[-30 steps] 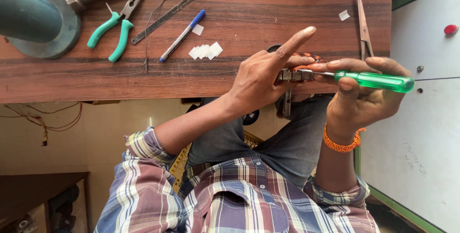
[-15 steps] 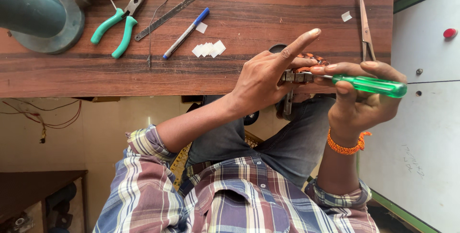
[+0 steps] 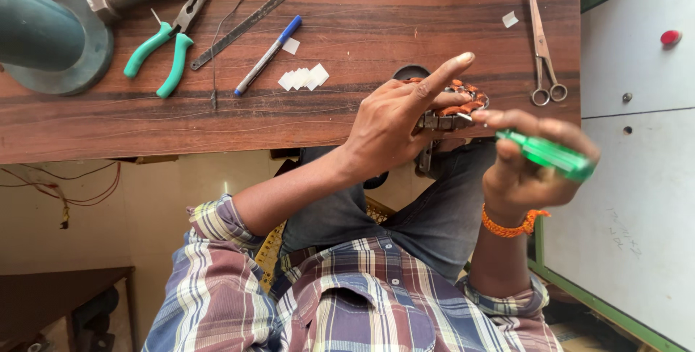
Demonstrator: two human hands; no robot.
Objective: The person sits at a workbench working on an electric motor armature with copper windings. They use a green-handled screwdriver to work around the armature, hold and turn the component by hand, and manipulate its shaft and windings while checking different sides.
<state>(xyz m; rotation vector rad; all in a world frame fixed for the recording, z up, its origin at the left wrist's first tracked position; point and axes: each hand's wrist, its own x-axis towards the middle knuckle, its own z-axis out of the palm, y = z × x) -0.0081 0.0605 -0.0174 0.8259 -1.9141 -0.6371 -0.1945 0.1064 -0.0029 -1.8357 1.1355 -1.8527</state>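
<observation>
the left hand [image 3: 391, 131] grips a small coil part [image 3: 449, 109] over the table [image 3: 405, 19] edge, forefinger stretched out. the right hand [image 3: 532, 167] is closed around a green screwdriver [image 3: 546, 153], its tip touching the part.

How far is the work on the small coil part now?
Done: cannot tell. In hand: the left hand grips the coil part while the right hand puts the green screwdriver tip to it. Left: pliers and scissors lie on the table.
</observation>
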